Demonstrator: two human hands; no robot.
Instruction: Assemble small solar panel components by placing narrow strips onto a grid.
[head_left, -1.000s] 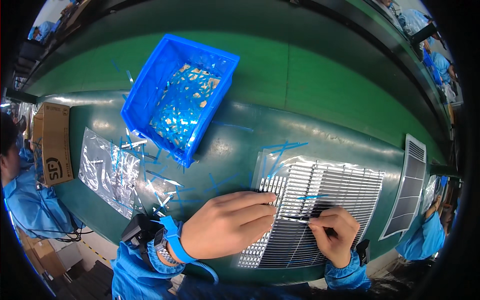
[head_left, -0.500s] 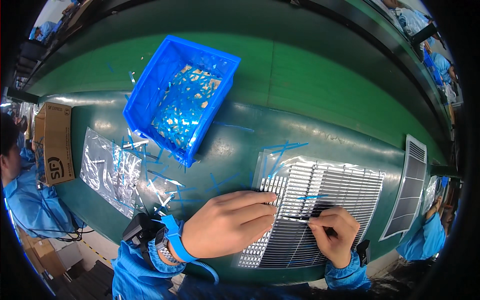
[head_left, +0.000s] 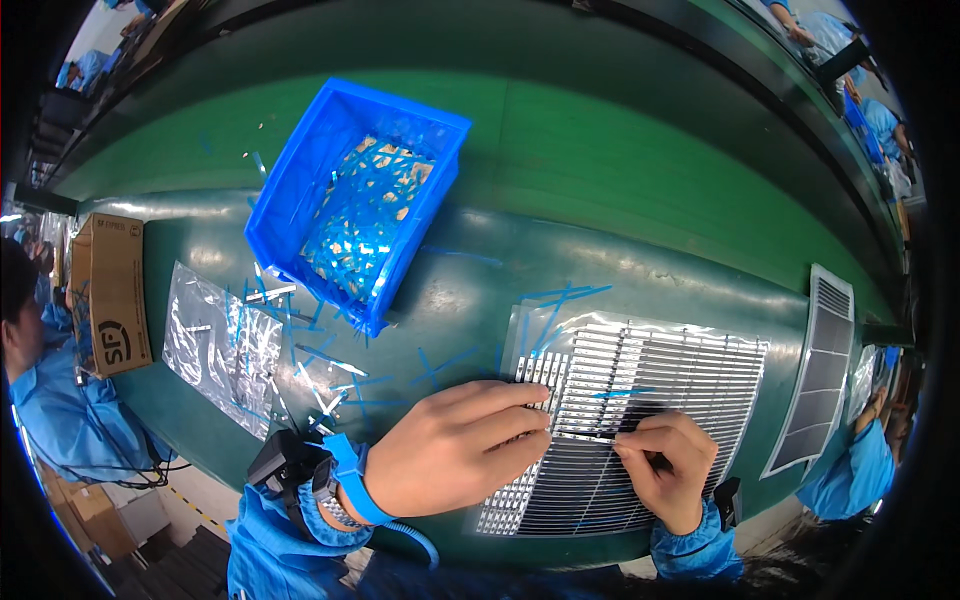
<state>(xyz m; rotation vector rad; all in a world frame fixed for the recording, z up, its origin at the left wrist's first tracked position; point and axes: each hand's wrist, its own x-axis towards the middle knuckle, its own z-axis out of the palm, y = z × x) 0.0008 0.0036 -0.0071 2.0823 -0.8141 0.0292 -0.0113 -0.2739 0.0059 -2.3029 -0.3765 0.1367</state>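
A sheet of narrow silver-and-black strips in rows lies on a clear film at the right of the green bench. My left hand rests across its left part, fingers stretched and fingertips touching the short white strips. The left thumb is hidden. My right hand pinches the end of a thin strip between thumb and forefinger, low over the sheet. The strip runs from these fingertips toward my left fingertips. Short pieces of blue tape lie on the sheet near it.
A blue bin of blue and tan scraps stands behind my left hand. Left of it lie a clear plastic bag, loose strips and blue tape bits. A cardboard box and a co-worker are far left; another panel is far right.
The view has shifted slightly. Both hands stay almost where they were, the right still pinching the thin strip.
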